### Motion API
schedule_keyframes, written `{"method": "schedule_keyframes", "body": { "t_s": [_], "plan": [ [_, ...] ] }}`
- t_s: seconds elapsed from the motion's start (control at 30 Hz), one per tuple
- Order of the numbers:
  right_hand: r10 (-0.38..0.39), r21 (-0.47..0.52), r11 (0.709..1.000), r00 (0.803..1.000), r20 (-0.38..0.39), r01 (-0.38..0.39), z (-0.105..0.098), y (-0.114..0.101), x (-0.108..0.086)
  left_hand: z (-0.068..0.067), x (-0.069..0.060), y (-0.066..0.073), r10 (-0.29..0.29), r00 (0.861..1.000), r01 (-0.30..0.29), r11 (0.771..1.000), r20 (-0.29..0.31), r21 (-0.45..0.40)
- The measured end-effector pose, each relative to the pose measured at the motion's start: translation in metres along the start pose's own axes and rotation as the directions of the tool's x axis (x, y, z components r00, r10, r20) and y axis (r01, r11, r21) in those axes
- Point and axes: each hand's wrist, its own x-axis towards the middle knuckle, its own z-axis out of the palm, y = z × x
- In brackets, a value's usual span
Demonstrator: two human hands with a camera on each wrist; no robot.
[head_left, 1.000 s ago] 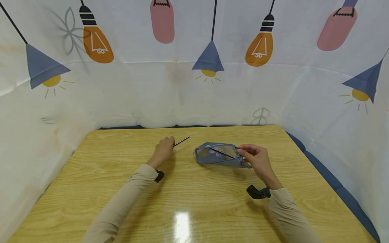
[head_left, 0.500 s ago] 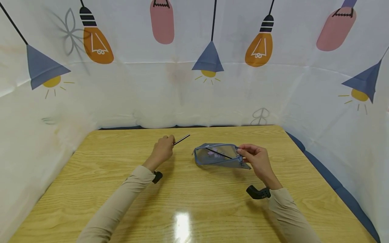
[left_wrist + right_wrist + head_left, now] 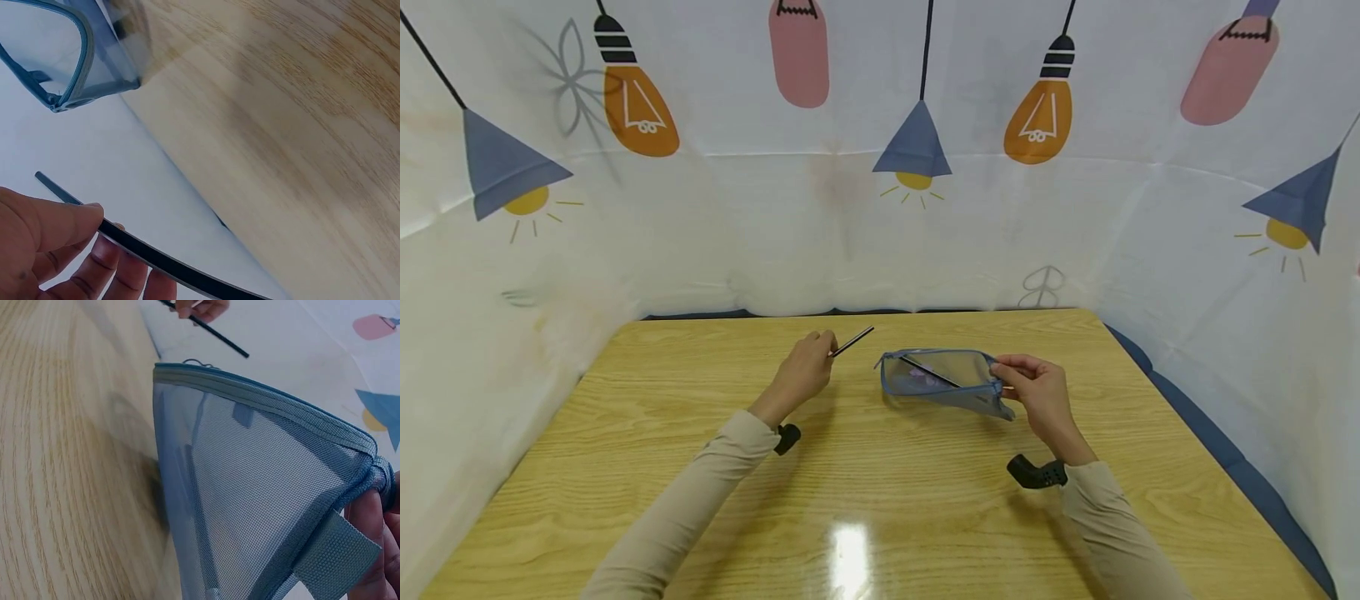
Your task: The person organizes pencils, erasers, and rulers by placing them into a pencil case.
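Note:
My left hand (image 3: pixel 805 367) pinches a slim black pencil-like stick (image 3: pixel 853 342) between thumb and fingers. Its free end points up and to the right, apart from the pouch. In the left wrist view the stick (image 3: pixel 150 255) shows a pale edge along its dark side. A blue-grey mesh zip pouch (image 3: pixel 962 402) gapes open to the right of that hand. Another dark stick (image 3: pixel 928 372) lies slantwise inside it, beside a purple flower print. My right hand (image 3: pixel 1037 396) grips the pouch's right end by the corner; a fabric tab (image 3: pixel 337 556) hangs near those fingers.
Both hands work over a wood-grain table (image 3: pixel 925 508). A white curtain (image 3: pixel 737 225) printed with lamps and bulbs stands behind and at both sides. Dark blue cloth (image 3: pixel 1210 433) runs along the table's right edge.
The left hand has risen slightly, and the stick's tip has moved a little up and right. The pouch has tilted so its opening faces me more, with the right hand still on it.

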Motion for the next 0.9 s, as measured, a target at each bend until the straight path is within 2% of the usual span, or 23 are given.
{"method": "schedule_keyframes", "body": {
  "t_s": [0.1, 0.2, 0.33, 0.57, 0.9],
  "plan": [
    [0.017, 0.009, 1.000, 1.000, -0.016, -0.017, -0.0003, 0.0003, 0.0013, 0.0002, -0.0009, -0.0005, 0.076, 0.996, -0.076, 0.997, -0.044, -0.005],
    [0.035, 0.001, 0.999, 0.999, -0.040, -0.035, -0.0005, -0.0002, 0.0021, 0.0009, -0.0008, -0.0018, 0.121, 0.991, -0.122, 0.992, -0.052, -0.018],
    [0.059, -0.012, 0.998, 0.996, -0.071, -0.060, -0.0007, -0.0005, 0.0027, 0.0016, 0.0005, -0.0027, 0.137, 0.990, -0.138, 0.990, -0.042, -0.039],
    [0.083, -0.016, 0.996, 0.992, -0.099, -0.085, -0.0013, -0.0012, 0.0031, -0.0006, 0.0012, -0.0001, 0.192, 0.976, -0.197, 0.979, -0.099, -0.045],
    [0.114, 0.007, 0.993, 0.985, -0.130, -0.114, -0.0004, -0.0033, 0.0046, -0.0054, 0.0041, 0.0039, 0.227, 0.962, -0.239, 0.969, -0.154, -0.065]
  ]
}}
